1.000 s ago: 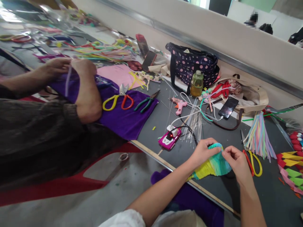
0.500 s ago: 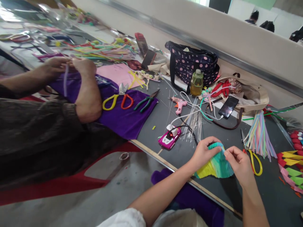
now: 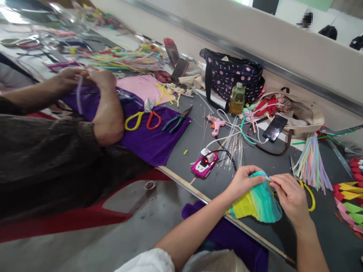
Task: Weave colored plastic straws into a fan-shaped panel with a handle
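A piece of pleated crepe paper [image 3: 259, 200], yellow at one side and turquoise at the other, hangs between my hands near the table's front edge. My left hand [image 3: 245, 181] is closed on its gathered upper edge, thumb on top. My right hand [image 3: 289, 190] pinches the tip of that same edge between thumb and fingers. Just beyond the right hand lie yellow-handled scissors [image 3: 309, 196], partly hidden by it. A bundle of pastel strips [image 3: 312, 164] rests behind them.
Left of my hands are a magenta power strip [image 3: 204, 166], a pink glue gun [image 3: 216, 124] and thin clear sticks [image 3: 234, 151]. A phone [image 3: 275, 127] and a dotted bag [image 3: 231, 71] sit farther back. A co-worker's hands [image 3: 85, 77] hold a pale strip above purple cloth [image 3: 147, 151].
The crepe paper has turned and spread a little lower, showing more of its pleats. My right hand has shifted slightly, its fingers more closed on the edge. The view has moved slightly.
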A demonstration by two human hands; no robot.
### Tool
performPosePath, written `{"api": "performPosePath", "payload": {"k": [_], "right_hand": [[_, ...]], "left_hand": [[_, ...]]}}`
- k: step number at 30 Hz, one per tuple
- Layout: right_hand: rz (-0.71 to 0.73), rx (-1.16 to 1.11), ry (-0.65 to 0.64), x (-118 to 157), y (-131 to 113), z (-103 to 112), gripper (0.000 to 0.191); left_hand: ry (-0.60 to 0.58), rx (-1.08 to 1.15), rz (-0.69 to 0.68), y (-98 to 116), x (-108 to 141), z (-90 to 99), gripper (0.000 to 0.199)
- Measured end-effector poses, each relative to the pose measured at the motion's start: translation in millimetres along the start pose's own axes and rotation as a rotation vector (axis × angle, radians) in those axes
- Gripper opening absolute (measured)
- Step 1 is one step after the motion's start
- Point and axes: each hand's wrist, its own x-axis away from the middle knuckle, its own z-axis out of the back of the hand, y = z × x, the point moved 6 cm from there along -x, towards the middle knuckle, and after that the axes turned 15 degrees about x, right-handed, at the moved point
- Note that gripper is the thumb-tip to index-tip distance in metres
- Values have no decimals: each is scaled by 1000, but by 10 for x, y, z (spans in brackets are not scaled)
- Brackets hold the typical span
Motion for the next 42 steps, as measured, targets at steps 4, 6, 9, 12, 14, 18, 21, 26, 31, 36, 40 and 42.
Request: {"api": "performPosePath", "payload": {"k": [4, 6, 9, 12, 14, 18, 21, 26, 31, 36, 40, 42], "right_hand": [[110, 123, -23, -24, 3, 18, 17], [129, 196, -27, -33, 10, 21, 15], [142, 265, -23, -59, 10, 29, 15], [117, 238, -40, -96, 35, 36, 18], [54, 152, -70, -114, 98, 29, 21], [-212, -115, -157, -77, 339, -89, 22], [-435, -340, -197, 7, 500, -277, 24], [-625, -677, -205, 79, 524, -614, 28], [-736, -766, -123, 105, 507, -720, 27], [-722, -549, -42, 106, 486, -566, 24], [-649, -386, 0, 82, 422, -440, 24], [-624, -386, -1, 82, 397, -444, 24]], "left_hand": [[-9, 42, 88, -67, 6, 4, 31], [-27, 25, 121, -93, 9, -5, 33], [-85, -36, 142, -103, 19, -42, 34], [-135, -102, 142, -77, 36, -73, 33], [-169, -119, 154, -55, 50, -91, 31], [-239, -77, 206, -24, 76, -123, 32], [-252, -18, 246, -32, 86, -121, 32], [-203, 126, 309, -112, 93, -82, 33], [-96, 262, 312, -147, 76, -26, 36], [-41, 290, 304, -150, 44, 23, 36], [-60, 299, 317, -157, 44, 42, 36], [-87, 318, 319, -149, 52, 32, 36]]}}
